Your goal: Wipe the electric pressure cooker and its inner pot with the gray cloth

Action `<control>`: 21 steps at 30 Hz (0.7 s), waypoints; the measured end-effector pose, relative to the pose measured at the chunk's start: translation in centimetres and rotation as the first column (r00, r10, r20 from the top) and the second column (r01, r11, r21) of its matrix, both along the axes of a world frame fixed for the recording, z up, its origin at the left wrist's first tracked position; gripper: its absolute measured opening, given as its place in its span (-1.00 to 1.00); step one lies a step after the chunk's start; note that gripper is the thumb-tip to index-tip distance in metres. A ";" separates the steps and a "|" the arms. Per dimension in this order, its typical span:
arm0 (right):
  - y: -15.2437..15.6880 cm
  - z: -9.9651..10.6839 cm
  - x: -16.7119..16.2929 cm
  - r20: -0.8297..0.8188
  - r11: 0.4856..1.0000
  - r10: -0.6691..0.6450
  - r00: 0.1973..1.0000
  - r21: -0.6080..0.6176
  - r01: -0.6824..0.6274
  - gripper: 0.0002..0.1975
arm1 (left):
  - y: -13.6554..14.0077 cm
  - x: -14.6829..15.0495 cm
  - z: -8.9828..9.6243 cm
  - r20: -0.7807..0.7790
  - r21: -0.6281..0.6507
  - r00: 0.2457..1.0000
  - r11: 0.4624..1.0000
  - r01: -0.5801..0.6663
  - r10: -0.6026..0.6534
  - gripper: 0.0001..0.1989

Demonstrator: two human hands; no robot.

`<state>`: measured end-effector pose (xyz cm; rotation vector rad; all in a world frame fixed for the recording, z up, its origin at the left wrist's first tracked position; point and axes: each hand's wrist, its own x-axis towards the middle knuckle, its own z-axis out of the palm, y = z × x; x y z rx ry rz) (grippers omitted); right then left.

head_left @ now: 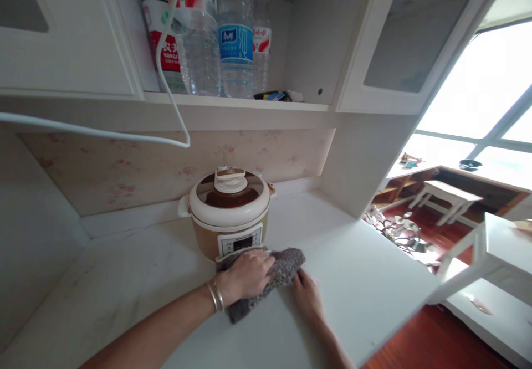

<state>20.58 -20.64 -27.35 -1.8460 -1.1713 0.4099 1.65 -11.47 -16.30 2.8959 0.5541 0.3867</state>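
Note:
A folded grey cloth (286, 259) is bunched up in front of the electric pressure cooker (229, 214), overlapping the lower edge of its control panel. My left hand (249, 273), with two bracelets at the wrist, lies over the cloth, its fingers curled into the fabric. At the cloth's right end, my right hand (306, 291) grips the edge, fingertips partly hidden beneath it. The cooker is cream and tan with a brown lid top and a white lid handle (230, 179). Its lid is on.
Both stand on a white countertop (341, 264). Overhead, a cabinet shelf holds several plastic bottles (236, 47), with a white cable (124, 135) hanging in front. At right are a white table (507, 241), a stool (451, 191) and a cluttered heap on the reddish floor.

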 end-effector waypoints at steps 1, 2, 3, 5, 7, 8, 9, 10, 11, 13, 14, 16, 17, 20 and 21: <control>-0.4 0.1 0.3 -0.134 0.997 -0.052 0.990 0.041 0.058 -0.61 | -0.5 0.0 -0.3 0.027 -0.123 0.997 0.990 -0.069 0.072 -0.74; -0.8 0.4 0.5 -0.263 0.989 -0.100 0.959 0.078 0.125 -0.59 | -0.9 0.0 -0.6 0.054 -0.241 0.989 0.963 -0.125 0.141 -0.71; -1.4 0.8 0.7 -0.377 0.976 -0.136 0.916 0.110 0.190 -0.57 | -1.2 0.2 -0.8 0.085 -0.345 0.976 0.925 -0.161 0.202 -0.68; -2.6 1.9 1.0 -0.526 0.942 -0.167 0.834 0.164 0.292 -0.59 | -1.9 0.9 -1.3 0.172 -0.495 0.939 0.850 -0.178 0.297 -0.62; -3.8 3.3 1.3 -0.581 0.901 -0.181 0.794 0.226 0.371 -0.63 | -2.8 2.1 -2.3 0.249 -0.543 0.903 0.822 -0.169 0.350 -0.55; -4.4 3.9 1.6 -0.586 0.869 -0.202 0.785 0.262 0.420 -0.65 | -3.3 2.7 -3.1 0.257 -0.530 0.896 0.828 -0.182 0.362 -0.51; -4.9 4.5 1.9 -0.581 0.828 -0.236 0.779 0.299 0.474 -0.66 | -3.8 3.3 -4.1 0.237 -0.497 0.903 0.843 -0.203 0.358 -0.45; -5.4 5.0 2.2 -0.565 0.785 -0.282 0.775 0.329 0.525 -0.67 | -4.4 3.8 -5.2 0.194 -0.451 0.920 0.864 -0.224 0.340 -0.39; -5.8 5.4 2.5 -0.537 0.751 -0.334 0.775 0.345 0.563 -0.67 | -5.0 4.2 -6.2 0.140 -0.402 0.939 0.885 -0.236 0.314 -0.33; -6.2 5.7 2.8 -0.438 0.748 -0.422 0.793 0.325 0.578 -0.64 | -6.0 4.7 -8.2 0.053 -0.337 0.966 0.915 -0.221 0.253 -0.25; -6.3 5.7 2.8 -0.367 0.782 -0.435 0.822 0.298 0.547 -0.62 | -6.4 4.8 -8.8 0.037 -0.328 0.973 0.922 -0.204 0.228 -0.24; -6.1 5.3 2.2 -0.175 0.892 -0.345 0.922 0.244 0.381 -0.59 | -6.8 4.6 -9.5 0.063 -0.350 0.972 0.918 -0.189 0.224 -0.28; -5.9 5.0 1.6 -0.057 0.944 -0.245 0.968 0.212 0.251 -0.59 | -6.8 4.4 -9.5 0.095 -0.382 0.965 0.904 -0.193 0.246 -0.32; -5.1 3.8 -0.4 0.305 0.988 0.146 0.941 0.008 -0.156 -0.64 | -6.3 2.8 -8.8 0.233 -0.528 0.894 0.822 -0.214 0.383 -0.47; -4.8 3.5 -0.9 0.383 0.966 0.256 0.887 -0.085 -0.243 -0.63 | -6.0 1.9 -8.5 0.285 -0.575 0.848 0.787 -0.222 0.447 -0.52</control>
